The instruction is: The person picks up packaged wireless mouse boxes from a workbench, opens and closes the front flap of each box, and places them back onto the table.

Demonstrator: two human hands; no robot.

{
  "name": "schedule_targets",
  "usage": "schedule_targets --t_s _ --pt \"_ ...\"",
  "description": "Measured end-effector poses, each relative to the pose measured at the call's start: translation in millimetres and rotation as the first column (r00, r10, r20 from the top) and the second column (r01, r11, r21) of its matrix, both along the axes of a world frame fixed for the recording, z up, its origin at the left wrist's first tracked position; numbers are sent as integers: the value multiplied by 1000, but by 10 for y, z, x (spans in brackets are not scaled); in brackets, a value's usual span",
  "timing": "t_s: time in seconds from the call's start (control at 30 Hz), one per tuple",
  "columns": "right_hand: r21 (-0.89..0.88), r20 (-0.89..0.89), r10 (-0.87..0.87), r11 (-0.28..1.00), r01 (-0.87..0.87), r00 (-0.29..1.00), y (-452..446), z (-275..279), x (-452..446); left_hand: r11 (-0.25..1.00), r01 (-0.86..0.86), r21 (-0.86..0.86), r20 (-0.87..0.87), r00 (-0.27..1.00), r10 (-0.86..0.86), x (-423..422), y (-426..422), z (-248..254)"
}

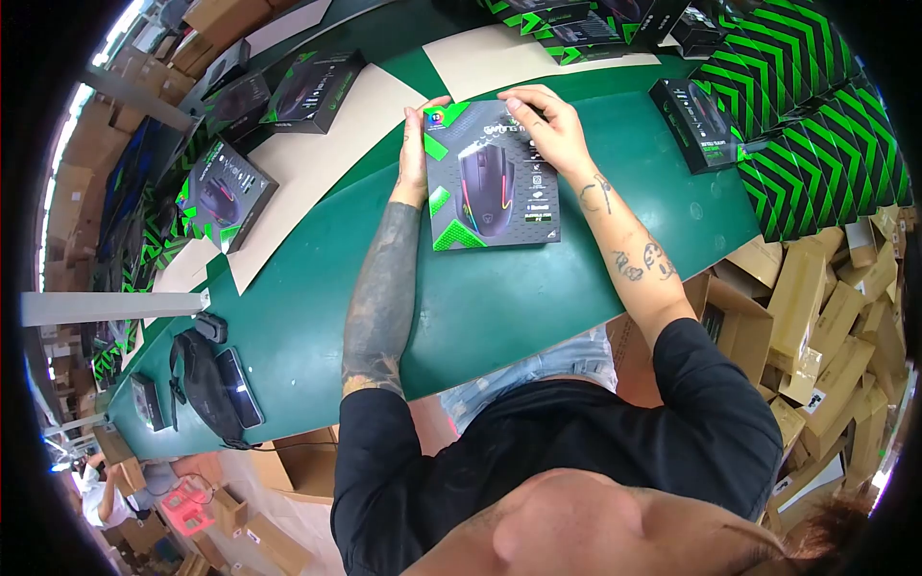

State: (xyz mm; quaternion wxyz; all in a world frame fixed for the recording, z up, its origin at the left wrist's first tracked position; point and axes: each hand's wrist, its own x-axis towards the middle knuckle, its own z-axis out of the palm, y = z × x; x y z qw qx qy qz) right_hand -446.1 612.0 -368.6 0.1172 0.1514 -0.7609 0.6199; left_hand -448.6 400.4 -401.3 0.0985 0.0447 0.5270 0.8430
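A black and green mouse box (492,182) lies face up near the far middle of the green table (480,322). My left hand (413,154) is against the box's left edge, its fingers partly hidden at the upper left corner. Over the top right corner is my right hand (551,123), fingers bent on the box's face and edge. Between them the two hands hold the box. The printed front shows a dark mouse picture with coloured light lines.
Similar mouse boxes lie at the left (228,197) and right (693,125). Green-striped boxes (816,163) are stacked at the far right. A black pouch (206,384) and a phone (239,387) rest at the left. Cardboard cartons (816,326) fill the right floor; a person (101,494) is lower left.
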Motion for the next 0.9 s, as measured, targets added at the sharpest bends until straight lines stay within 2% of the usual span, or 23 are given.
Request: schedule_targets --t_s 0.03,0.07,0.13,0.17,0.27,0.33,0.37,0.4,0.43,0.47,0.5,0.53,0.57,0.6,0.67,0.7,0.73,0.77,0.83,0.87,0.9 --pt "-71 39 25 997 -22 999 22 -53 -39 999 11 31 7 1000 -11 -25 -1 -27" --pt "-324 152 125 944 -70 980 46 -110 -67 997 -35 -71 -75 997 30 -57 -9 -50" --pt "-595 171 254 796 -106 952 121 -35 -115 954 -147 -260 -246 966 82 -56 11 -6" --pt "-717 127 304 686 -125 944 176 14 -114 958 -165 -234 -192 974 121 -16 9 14" --pt "-867 171 288 499 5 942 203 -100 -167 796 -227 -562 -461 884 -74 -87 -18 -166" --pt "-730 223 106 676 95 969 109 -335 -223 605 -196 -771 -312 946 -91 35 106 117" --pt "-713 224 77 692 110 972 70 -308 -224 494 -322 -808 -405 912 -68 101 186 239" --pt "-712 202 75 696 93 977 101 -353 -245 432 -492 -755 -574 816 -74 111 212 151" --pt "-643 213 36 758 112 976 98 -291 -229 378 -452 -808 -552 805 -217 108 169 212" --pt "-646 180 29 757 96 983 135 -397 -277 413 -438 -799 -544 818 -186 82 152 182" --pt "-570 264 -32 801 183 964 176 -527 -369 466 -463 -754 -575 809 -126 103 119 157" --pt "-522 369 -28 821 232 929 235 -671 -446 617 -422 -664 -588 805 -82 52 104 42" --pt "-355 349 70 933 63 934 392 -1057 -614 737 -335 -587 -461 887 36 78 123 16" --pt "-371 361 27 921 117 932 228 -973 -551 762 -367 -534 -501 863 65 68 104 -85" --pt "-379 385 -119 884 275 915 69 -652 -342 862 -271 -429 -259 951 170 63 80 -75" --pt "-523 346 130 849 76 929 264 -868 -496 937 -187 -294 -19 982 190 59 -13 -51" --pt "-544 370 133 833 98 919 142 -581 -327 975 -175 -134 225 953 202 51 -112 -9" --pt "-568 359 190 822 52 914 122 -488 -265 979 -193 -65 292 935 204 72 -228 14" --pt "-545 374 205 838 35 905 95 -412 -205 991 -130 -39 66 989 133 107 -390 201" --pt "-716 403 359 696 46 842 98 -407 -207 998 -62 -8 -111 992 61 84 -483 257" --pt "-734 452 379 672 95 808 31 -241 -108 997 61 46 -315 948 -44 30 -536 364"
